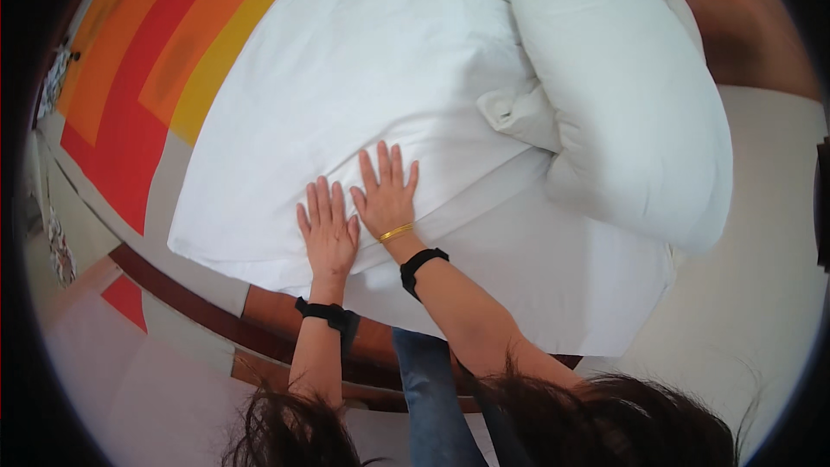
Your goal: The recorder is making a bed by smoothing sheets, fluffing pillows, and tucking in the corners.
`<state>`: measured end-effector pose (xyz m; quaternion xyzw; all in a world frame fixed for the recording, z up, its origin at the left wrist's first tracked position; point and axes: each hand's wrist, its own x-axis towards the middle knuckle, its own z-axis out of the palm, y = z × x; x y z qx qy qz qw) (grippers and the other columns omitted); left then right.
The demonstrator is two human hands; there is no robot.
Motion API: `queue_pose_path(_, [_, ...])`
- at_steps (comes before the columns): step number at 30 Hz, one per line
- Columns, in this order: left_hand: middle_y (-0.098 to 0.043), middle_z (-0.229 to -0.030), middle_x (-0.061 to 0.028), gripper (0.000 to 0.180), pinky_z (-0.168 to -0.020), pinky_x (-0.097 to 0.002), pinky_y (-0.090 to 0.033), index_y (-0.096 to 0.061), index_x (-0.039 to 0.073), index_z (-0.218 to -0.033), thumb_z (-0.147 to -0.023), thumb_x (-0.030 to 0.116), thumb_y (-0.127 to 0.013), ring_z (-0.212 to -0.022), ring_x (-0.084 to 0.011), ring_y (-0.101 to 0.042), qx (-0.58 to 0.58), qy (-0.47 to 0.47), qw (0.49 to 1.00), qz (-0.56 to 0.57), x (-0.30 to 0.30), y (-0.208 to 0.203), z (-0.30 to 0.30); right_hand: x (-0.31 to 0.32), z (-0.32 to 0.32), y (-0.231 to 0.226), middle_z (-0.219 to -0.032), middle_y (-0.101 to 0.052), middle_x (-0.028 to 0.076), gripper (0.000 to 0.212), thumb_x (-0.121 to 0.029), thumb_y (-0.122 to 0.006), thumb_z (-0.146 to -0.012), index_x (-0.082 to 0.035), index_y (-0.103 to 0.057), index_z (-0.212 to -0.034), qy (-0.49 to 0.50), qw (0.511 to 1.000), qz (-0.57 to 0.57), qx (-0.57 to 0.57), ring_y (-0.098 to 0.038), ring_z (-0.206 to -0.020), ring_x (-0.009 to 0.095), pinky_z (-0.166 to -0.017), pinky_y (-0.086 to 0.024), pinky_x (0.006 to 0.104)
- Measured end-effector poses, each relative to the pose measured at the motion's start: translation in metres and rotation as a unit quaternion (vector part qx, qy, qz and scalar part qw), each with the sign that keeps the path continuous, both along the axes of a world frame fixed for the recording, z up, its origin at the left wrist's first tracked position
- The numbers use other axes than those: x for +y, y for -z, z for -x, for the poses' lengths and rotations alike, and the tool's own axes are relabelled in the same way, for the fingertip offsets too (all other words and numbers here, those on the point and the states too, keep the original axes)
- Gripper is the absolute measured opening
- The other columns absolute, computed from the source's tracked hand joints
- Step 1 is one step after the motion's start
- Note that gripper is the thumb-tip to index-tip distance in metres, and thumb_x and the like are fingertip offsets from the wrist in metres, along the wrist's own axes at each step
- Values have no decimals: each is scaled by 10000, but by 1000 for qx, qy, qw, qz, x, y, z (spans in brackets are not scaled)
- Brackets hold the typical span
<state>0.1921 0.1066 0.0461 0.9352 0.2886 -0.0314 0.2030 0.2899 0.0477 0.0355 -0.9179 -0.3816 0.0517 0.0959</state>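
White cotton, or something close to it, lies at issue: the sheet point(346, 78) spreads over the bed directly beneath the person's two hands, its near-left corner reaching toward the striped orange, red and yellow surface point(160, 43). Left hand point(330, 240) rests palm down, its fingers nearly together and straight, thumb a little out. Right hand point(387, 204) lies flat just beside it, fingers modestly spread, thumb reaching toward the other hand; neither set of fingers is closed on anything. From where I stand, the first risk is creasing — small ridges already run around the right fingertips, and uneven pressure from the two palms could press them in or bunch them further. A second concern is the bulky white quilt point(631, 104), folded over on itself at the right; its weight probably pins part of the sheet, so a hard push or drag could skew the cloth rather than flatten it. The quilt itself could slump over the smoothed area if the layer under it shifts. Minor hazard: the yellow bracelet point(397, 233) on the right wrist sits close to the fabric and could catch a fold. How firmly the palms bear down, I cannot tell.
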Motion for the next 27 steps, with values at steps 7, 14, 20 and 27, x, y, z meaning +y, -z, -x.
queue_pose_path(7, [-45, -1342, -145, 789, -953, -516, -54, -126, 46, -1277, -689, 336, -567, -1241, -301, -17, 52, 32, 998, 28, 2, -7, -9, -16, -34, -24, -1307, -222, 97, 546, -384, -455, -760, -121, -327, -1221, -92, 994, -17, 59, -172, -1208, 273, -963, -135, 453])
queue_pose_path(14, [-25, -1341, -151, 820, -925, -566, -60, -117, 48, -1277, -669, 309, -601, -1239, -306, -1, 194, -56, 978, 46, -10, -15, 14, -69, -194, -160, -1154, -418, 92, 432, -282, -525, -692, -118, -467, -1087, -187, 962, -35, -197, -287, -1146, 261, -908, -217, 485])
queue_pose_path(20, [-54, -1326, -180, 769, -925, -557, -95, -176, 45, -1257, -668, 276, -614, -1227, -344, -26, 131, -11, 989, 73, -108, -37, 57, -274, -350, -280, -1249, -304, 180, 807, -584, -518, -632, -55, -327, -1212, 338, 888, 161, -267, -237, -1190, 282, -950, -193, 439])
queue_pose_path(27, [-118, -1305, -203, 725, -933, -513, -149, -187, 26, -1249, -681, 206, -602, -1209, -365, -99, 115, -30, 989, 82, -154, -63, 81, -289, -320, -279, -1009, -505, 239, 876, -557, -565, -572, 71, -351, -1145, 205, 968, 129, 65, -488, -963, 316, -823, -384, 317])
